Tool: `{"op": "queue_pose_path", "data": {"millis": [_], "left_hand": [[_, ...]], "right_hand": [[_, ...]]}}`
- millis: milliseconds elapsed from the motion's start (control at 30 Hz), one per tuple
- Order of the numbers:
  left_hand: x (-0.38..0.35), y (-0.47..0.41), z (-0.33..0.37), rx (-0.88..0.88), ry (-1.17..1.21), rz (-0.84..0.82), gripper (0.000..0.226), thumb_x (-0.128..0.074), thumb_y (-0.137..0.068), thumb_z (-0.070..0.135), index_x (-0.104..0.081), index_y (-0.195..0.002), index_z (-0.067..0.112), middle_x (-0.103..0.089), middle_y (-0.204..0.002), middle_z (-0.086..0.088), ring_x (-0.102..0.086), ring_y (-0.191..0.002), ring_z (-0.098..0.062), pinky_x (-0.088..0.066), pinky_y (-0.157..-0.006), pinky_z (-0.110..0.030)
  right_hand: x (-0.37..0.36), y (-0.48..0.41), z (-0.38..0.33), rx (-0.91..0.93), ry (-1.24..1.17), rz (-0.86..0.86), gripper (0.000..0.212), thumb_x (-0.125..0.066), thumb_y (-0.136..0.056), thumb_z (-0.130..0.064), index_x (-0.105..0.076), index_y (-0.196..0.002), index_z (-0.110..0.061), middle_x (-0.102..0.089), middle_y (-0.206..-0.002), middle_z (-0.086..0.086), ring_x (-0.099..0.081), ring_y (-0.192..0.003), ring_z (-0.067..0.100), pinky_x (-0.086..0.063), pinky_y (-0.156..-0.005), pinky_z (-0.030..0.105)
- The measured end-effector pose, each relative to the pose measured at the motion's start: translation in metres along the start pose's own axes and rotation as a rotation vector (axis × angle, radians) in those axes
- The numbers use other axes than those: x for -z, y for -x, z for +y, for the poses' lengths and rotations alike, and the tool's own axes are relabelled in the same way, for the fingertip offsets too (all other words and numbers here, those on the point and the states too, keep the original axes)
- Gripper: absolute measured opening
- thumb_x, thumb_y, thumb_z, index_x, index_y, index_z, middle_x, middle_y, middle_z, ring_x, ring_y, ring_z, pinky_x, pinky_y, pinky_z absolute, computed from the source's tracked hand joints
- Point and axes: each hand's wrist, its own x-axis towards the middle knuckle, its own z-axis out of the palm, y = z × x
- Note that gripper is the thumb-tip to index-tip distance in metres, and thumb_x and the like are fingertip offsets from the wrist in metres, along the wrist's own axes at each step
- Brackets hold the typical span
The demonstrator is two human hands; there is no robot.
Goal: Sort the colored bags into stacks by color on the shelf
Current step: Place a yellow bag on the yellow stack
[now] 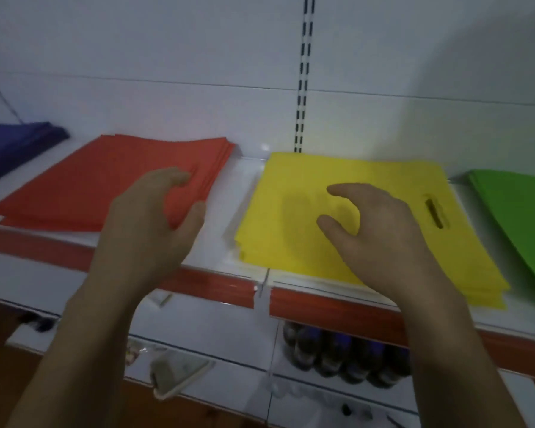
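Note:
Four flat stacks of bags lie side by side on the white shelf (226, 193): blue (9, 143) at the far left, red (105, 177), yellow (290, 205) with a handle slot showing, and green (519, 217) at the right edge. My left hand (155, 223) hovers over the red stack's near right corner, fingers loosely curled and holding nothing. Above the yellow stack is my right hand (380, 233), its fingers loosely curled too and nothing in it. Neither hand plainly touches a bag.
The shelf has a red front strip (321, 307) and a white back wall with a slotted upright (303, 88). On lower shelves stand dark bottles (337, 350) and some small packets (173, 375).

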Motion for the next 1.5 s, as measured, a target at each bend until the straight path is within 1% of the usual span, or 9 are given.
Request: {"op": "queue_pose_path", "data": {"millis": [267, 467, 667, 767, 900, 1067, 1233, 1400, 1500], "left_hand": [[0.080, 0.032, -0.135, 0.107, -0.056, 0.034, 0.049, -0.064, -0.091, 0.032, -0.056, -0.136, 0.014, -0.053, -0.143, -0.003, -0.047, -0.132, -0.018, -0.031, -0.106, -0.028], [0.151, 0.060, -0.260, 0.193, -0.122, 0.048, 0.052, -0.063, -0.092, 0.038, -0.052, -0.139, 0.021, -0.049, -0.147, 0.002, -0.045, -0.134, -0.017, -0.034, -0.107, -0.033], [0.228, 0.091, -0.376, 0.362, -0.215, 0.036, 0.055, -0.061, -0.091, 0.046, -0.050, -0.140, 0.025, -0.049, -0.146, 0.004, -0.059, -0.114, -0.017, -0.053, -0.096, -0.042], [0.263, 0.105, -0.424, 0.439, -0.260, 0.052, 0.057, -0.061, -0.090, 0.045, -0.049, -0.142, 0.025, -0.046, -0.149, 0.004, -0.054, -0.121, -0.015, -0.049, -0.102, -0.040], [0.295, 0.120, -0.480, 0.533, -0.315, 0.063, 0.059, -0.062, -0.089, 0.043, -0.051, -0.141, 0.020, -0.046, -0.149, 0.001, -0.048, -0.133, -0.019, -0.043, -0.104, -0.035], [0.320, 0.115, -0.565, 0.612, -0.353, 0.064, 0.058, -0.063, -0.091, 0.040, -0.047, -0.144, 0.022, -0.043, -0.151, 0.003, -0.043, -0.136, -0.017, -0.040, -0.108, -0.034], [0.348, 0.074, -0.658, 0.605, -0.354, 0.075, 0.058, -0.060, -0.092, 0.044, -0.046, -0.145, 0.024, -0.041, -0.153, 0.007, -0.040, -0.139, -0.014, -0.041, -0.111, -0.038], [0.381, 0.026, -0.746, 0.631, -0.342, 0.058, 0.058, -0.060, -0.091, 0.045, -0.048, -0.144, 0.025, -0.041, -0.153, 0.008, -0.046, -0.135, -0.016, -0.047, -0.106, -0.043], [0.392, 0.005, -0.794, 0.644, -0.319, 0.058, 0.058, -0.062, -0.090, 0.043, -0.049, -0.143, 0.024, -0.042, -0.152, 0.006, -0.047, -0.134, -0.018, -0.047, -0.105, -0.046]], "right_hand": [[-0.087, -0.028, -0.148, 0.180, -0.123, -0.057, 0.044, -0.066, -0.092, -0.034, -0.061, -0.133, -0.019, -0.061, -0.136, -0.002, -0.052, -0.128, 0.016, -0.030, -0.105, 0.021], [-0.172, -0.030, -0.273, 0.232, -0.243, -0.123, 0.046, -0.067, -0.091, -0.037, -0.060, -0.134, -0.023, -0.059, -0.137, -0.008, -0.050, -0.129, 0.008, -0.027, -0.101, 0.012], [-0.244, -0.042, -0.397, 0.339, -0.317, -0.259, 0.049, -0.068, -0.090, -0.036, -0.059, -0.137, -0.024, -0.058, -0.138, -0.008, -0.049, -0.128, 0.008, -0.029, -0.099, 0.013], [-0.276, -0.053, -0.455, 0.418, -0.339, -0.293, 0.050, -0.066, -0.091, -0.039, -0.056, -0.139, -0.026, -0.055, -0.141, -0.011, -0.046, -0.128, 0.003, -0.026, -0.095, 0.009], [-0.322, -0.074, -0.530, 0.503, -0.407, -0.364, 0.049, -0.066, -0.091, -0.040, -0.056, -0.137, -0.028, -0.058, -0.134, -0.014, -0.045, -0.110, -0.007, -0.032, -0.086, 0.009], [-0.390, -0.104, -0.616, 0.552, -0.466, -0.434, 0.051, -0.066, -0.091, -0.043, -0.054, -0.138, -0.029, -0.060, -0.131, -0.015, -0.056, -0.113, 0.004, -0.040, -0.087, 0.019], [-0.455, -0.148, -0.689, 0.570, -0.461, -0.463, 0.050, -0.065, -0.092, -0.041, -0.052, -0.140, -0.030, -0.060, -0.128, -0.013, -0.055, -0.102, 0.001, -0.035, -0.069, 0.001], [-0.504, -0.199, -0.763, 0.574, -0.459, -0.453, 0.053, -0.064, -0.093, -0.040, -0.051, -0.142, -0.027, -0.054, -0.139, -0.012, -0.047, -0.112, -0.001, -0.033, -0.078, -0.001], [-0.534, -0.221, -0.797, 0.574, -0.424, -0.452, 0.053, -0.063, -0.094, -0.040, -0.049, -0.143, -0.026, -0.051, -0.142, -0.011, -0.045, -0.128, 0.005, -0.032, -0.092, 0.015]]}}
